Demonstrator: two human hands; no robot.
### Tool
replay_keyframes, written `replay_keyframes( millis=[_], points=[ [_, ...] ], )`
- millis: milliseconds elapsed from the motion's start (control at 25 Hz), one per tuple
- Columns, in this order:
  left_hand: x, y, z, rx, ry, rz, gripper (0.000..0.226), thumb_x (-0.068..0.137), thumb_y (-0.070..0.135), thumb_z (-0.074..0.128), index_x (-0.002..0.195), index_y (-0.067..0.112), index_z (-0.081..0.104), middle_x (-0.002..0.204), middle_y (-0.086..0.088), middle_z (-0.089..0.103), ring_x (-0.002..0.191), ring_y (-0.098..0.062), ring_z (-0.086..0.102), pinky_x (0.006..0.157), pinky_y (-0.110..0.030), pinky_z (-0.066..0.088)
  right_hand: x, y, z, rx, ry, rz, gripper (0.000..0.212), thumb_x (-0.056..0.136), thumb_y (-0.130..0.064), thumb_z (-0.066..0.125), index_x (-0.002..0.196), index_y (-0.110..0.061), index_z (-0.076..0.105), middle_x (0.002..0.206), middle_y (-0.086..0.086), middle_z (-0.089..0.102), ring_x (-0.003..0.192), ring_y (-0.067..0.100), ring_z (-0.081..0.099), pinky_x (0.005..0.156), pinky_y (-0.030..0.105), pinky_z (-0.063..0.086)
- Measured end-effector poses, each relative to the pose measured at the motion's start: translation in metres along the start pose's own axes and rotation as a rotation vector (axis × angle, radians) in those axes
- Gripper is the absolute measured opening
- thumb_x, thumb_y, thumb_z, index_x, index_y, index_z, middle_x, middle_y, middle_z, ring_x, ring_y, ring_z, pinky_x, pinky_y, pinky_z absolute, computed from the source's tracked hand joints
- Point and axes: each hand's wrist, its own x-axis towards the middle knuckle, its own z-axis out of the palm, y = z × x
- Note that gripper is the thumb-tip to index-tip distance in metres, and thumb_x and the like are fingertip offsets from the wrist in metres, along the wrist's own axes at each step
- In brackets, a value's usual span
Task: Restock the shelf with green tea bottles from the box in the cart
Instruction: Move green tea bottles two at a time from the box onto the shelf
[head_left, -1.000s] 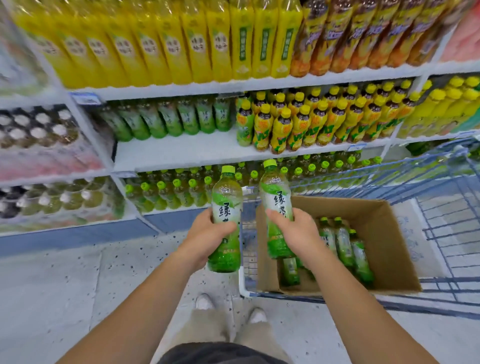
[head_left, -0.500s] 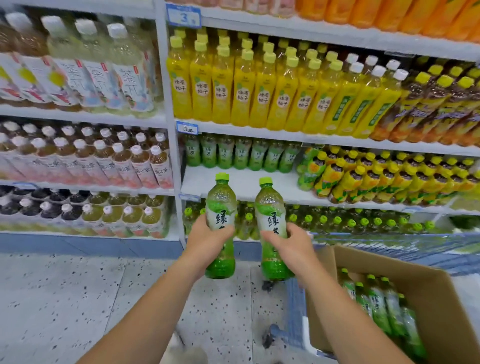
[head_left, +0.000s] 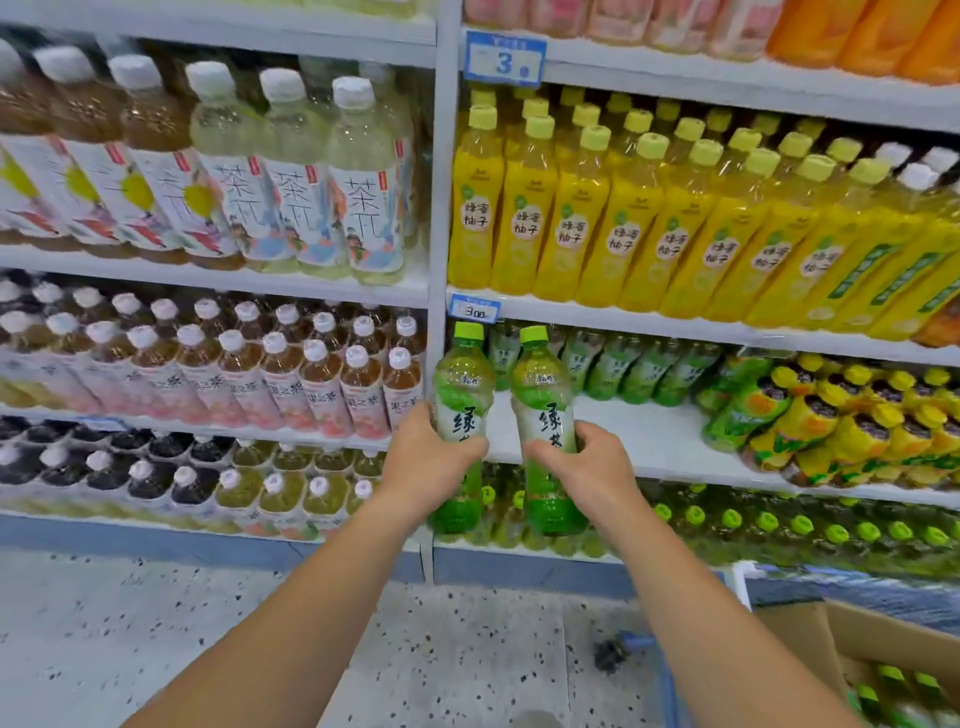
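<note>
My left hand (head_left: 431, 460) grips one green tea bottle (head_left: 462, 395) upright around its label. My right hand (head_left: 592, 467) grips a second green tea bottle (head_left: 543, 400) just to the right of it. Both bottles hang in front of the white shelf (head_left: 639, 441), at its left end under the 3.00 price tag. A row of the same green tea bottles (head_left: 623, 364) stands at the back of that shelf, with bare shelf in front of it. The cardboard box (head_left: 810, 639) shows at the bottom right, with a few green caps inside.
Yellow-capped bottles (head_left: 831, 415) fill the right part of the same shelf. Yellow drink bottles (head_left: 649, 223) stand one shelf above, green-capped bottles (head_left: 779, 525) one shelf below. A white upright post (head_left: 439, 208) divides off the left bay of tea bottles. The blue cart frame (head_left: 670, 686) stands beside the box.
Both hands have carried the bottles up and forward, close to the shelf. My view has swung left and up, so the box and cart now sit at the bottom right corner.
</note>
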Motion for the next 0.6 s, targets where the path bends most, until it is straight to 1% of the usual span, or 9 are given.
replay_keyframes(
  millis=[80, 120, 200, 280, 320, 360, 440, 520, 600],
  points=[
    [0.03, -0.012, 0.006, 0.008, 0.018, 0.061, 0.048, 0.066, 0.025, 0.08, 0.108, 0.027, 0.059, 0.096, 0.005, 0.072, 0.087, -0.014, 0.07, 0.08, -0.043, 0.06, 0.029, 0.012, 0.01, 0.031, -0.003, -0.07, 0.028, 0.062, -0.045, 0.077, 0.082, -0.028, 0.07, 0.071, -0.021, 0.072, 0.06, -0.002, 0.066, 0.045, 0.012, 0.045],
    [0.045, -0.018, 0.011, 0.018, 0.039, 0.099, 0.052, 0.065, 0.025, 0.081, 0.111, 0.027, 0.056, 0.098, 0.006, 0.071, 0.089, -0.012, 0.069, 0.079, -0.04, 0.059, 0.044, 0.02, 0.016, 0.048, 0.001, -0.1, 0.03, 0.061, -0.046, 0.077, 0.083, -0.028, 0.07, 0.073, -0.022, 0.072, 0.062, -0.002, 0.067, 0.047, 0.013, 0.046],
    [0.074, -0.033, 0.023, 0.044, 0.081, 0.167, 0.058, 0.065, 0.027, 0.082, 0.115, 0.028, 0.051, 0.1, 0.01, 0.068, 0.089, -0.006, 0.066, 0.074, -0.033, 0.056, 0.074, 0.04, 0.029, 0.061, 0.03, -0.132, 0.033, 0.059, -0.048, 0.078, 0.084, -0.028, 0.07, 0.076, -0.019, 0.073, 0.066, 0.001, 0.069, 0.055, 0.021, 0.053],
    [0.103, -0.05, 0.038, 0.019, 0.105, 0.241, 0.059, 0.066, 0.023, 0.081, 0.116, 0.028, 0.05, 0.101, 0.01, 0.068, 0.089, -0.004, 0.066, 0.074, -0.031, 0.055, 0.108, 0.062, 0.044, 0.051, 0.079, -0.155, 0.036, 0.058, -0.05, 0.078, 0.084, -0.027, 0.067, 0.074, -0.012, 0.073, 0.066, 0.007, 0.069, 0.058, 0.029, 0.057],
    [0.118, -0.062, 0.047, 0.004, 0.124, 0.282, 0.058, 0.066, 0.02, 0.081, 0.116, 0.027, 0.051, 0.102, 0.008, 0.068, 0.091, -0.006, 0.066, 0.077, -0.034, 0.056, 0.126, 0.075, 0.054, 0.041, 0.097, -0.179, 0.034, 0.061, -0.046, 0.08, 0.083, -0.026, 0.066, 0.072, -0.01, 0.071, 0.065, 0.007, 0.068, 0.057, 0.028, 0.057],
    [0.132, -0.072, 0.055, -0.004, 0.146, 0.318, 0.057, 0.067, 0.017, 0.081, 0.115, 0.026, 0.052, 0.103, 0.006, 0.068, 0.092, -0.007, 0.066, 0.078, -0.033, 0.056, 0.145, 0.087, 0.062, 0.04, 0.112, -0.203, 0.03, 0.064, -0.042, 0.081, 0.083, -0.025, 0.065, 0.07, -0.01, 0.07, 0.061, 0.004, 0.066, 0.052, 0.024, 0.054],
    [0.159, -0.09, 0.071, -0.002, 0.198, 0.386, 0.051, 0.067, 0.013, 0.08, 0.11, 0.027, 0.055, 0.098, 0.009, 0.069, 0.087, 0.001, 0.065, 0.071, -0.023, 0.051, 0.177, 0.105, 0.074, 0.07, 0.131, -0.256, 0.026, 0.069, -0.035, 0.082, 0.083, -0.025, 0.063, 0.064, -0.011, 0.067, 0.055, -0.002, 0.062, 0.042, 0.012, 0.043],
    [0.18, -0.108, 0.086, -0.004, 0.238, 0.449, 0.047, 0.066, 0.01, 0.079, 0.103, 0.029, 0.058, 0.093, 0.012, 0.07, 0.08, 0.007, 0.064, 0.066, -0.016, 0.047, 0.202, 0.124, 0.085, 0.059, 0.152, -0.329, 0.024, 0.072, -0.031, 0.082, 0.081, -0.026, 0.06, 0.058, -0.009, 0.061, 0.052, -0.008, 0.057, 0.041, 0.008, 0.038],
    [0.198, -0.119, 0.096, -0.051, 0.259, 0.51, 0.048, 0.065, 0.005, 0.078, 0.101, 0.031, 0.06, 0.092, 0.012, 0.071, 0.08, 0.008, 0.065, 0.064, -0.008, 0.047, 0.22, 0.135, 0.091, 0.053, 0.174, -0.396, 0.025, 0.072, -0.028, 0.082, 0.08, -0.026, 0.058, 0.06, -0.009, 0.057, 0.052, -0.009, 0.055, 0.041, 0.008, 0.038]
  ],
)
